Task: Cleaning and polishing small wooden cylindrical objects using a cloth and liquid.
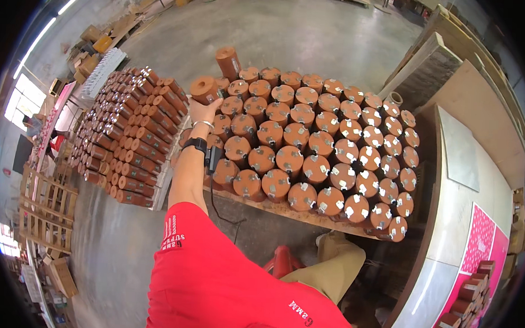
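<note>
Stacked reddish-brown cylinders [141, 146] lie at nine o'clock. At eleven, the left hand [203, 110] has its grip closed on a brown hollow-cored cylinder [202, 88]; toward four stand silver-tabbed brown cylinders [289, 158]. Right grip: cannot tell.

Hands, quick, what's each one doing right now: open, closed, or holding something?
Left hand: closed on a brown cylinder with a hole in its top.
Right hand: out of view, so its state cannot be told.

The held cylinder [203, 90] hides some fingers of the left hand [204, 111]; below that cylinder, the red shirt [228, 280] runs off the lower edge.
</note>
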A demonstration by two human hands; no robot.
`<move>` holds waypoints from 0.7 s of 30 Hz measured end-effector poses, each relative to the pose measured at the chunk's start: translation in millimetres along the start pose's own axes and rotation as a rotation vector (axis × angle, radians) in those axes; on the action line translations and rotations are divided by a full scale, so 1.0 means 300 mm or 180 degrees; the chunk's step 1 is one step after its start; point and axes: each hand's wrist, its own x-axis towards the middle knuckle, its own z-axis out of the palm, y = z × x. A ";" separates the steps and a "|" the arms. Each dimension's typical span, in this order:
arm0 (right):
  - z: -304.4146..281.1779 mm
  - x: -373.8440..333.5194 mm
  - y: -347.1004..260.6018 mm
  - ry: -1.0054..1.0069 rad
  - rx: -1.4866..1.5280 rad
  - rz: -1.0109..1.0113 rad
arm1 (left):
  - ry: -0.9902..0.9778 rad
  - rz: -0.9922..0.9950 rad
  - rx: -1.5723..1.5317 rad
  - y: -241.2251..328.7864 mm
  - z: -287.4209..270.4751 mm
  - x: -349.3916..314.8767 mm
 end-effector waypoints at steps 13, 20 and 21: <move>-0.001 0.130 0.080 -0.0045 -0.0843 0.0235 | 0.0194 0.0096 0.0042 -0.067 0.252 0.322; 0.004 0.147 -0.001 -0.0340 -0.0816 0.0539 | 0.0092 0.0164 -0.0082 -0.102 0.293 0.389; 0.002 0.148 -0.010 -0.0356 -0.0822 0.0562 | 0.0090 0.0152 -0.0082 -0.112 0.298 0.394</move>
